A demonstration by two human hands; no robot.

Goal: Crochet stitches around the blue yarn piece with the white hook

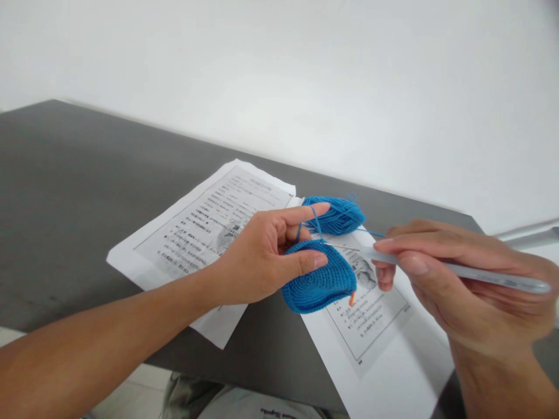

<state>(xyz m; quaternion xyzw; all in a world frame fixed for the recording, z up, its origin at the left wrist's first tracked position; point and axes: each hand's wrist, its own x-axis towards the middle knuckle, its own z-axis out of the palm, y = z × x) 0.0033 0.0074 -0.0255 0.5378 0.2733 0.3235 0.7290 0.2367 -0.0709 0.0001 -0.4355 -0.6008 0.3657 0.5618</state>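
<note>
My left hand [279, 250] pinches a round blue crochet piece [323, 279] between thumb and fingers, with blue yarn looped over its raised index finger. Pen-like in my right hand [458, 279] is a crochet hook [493, 276] with a pale translucent handle. Its thin metal shaft points left and meets the top edge of the piece, by the yarn loop; the very tip is too small to make out. A small orange marker [351, 299] hangs at the piece's lower right edge. Behind my left fingers lies a skein of blue yarn [338, 215], a strand running right from it.
Printed sheets lie under my hands: one on the left [174, 233] and one on the right [384, 349], both with text and pictures. They rest on a dark grey table [87, 174], whose far edge runs along a white wall [279, 75].
</note>
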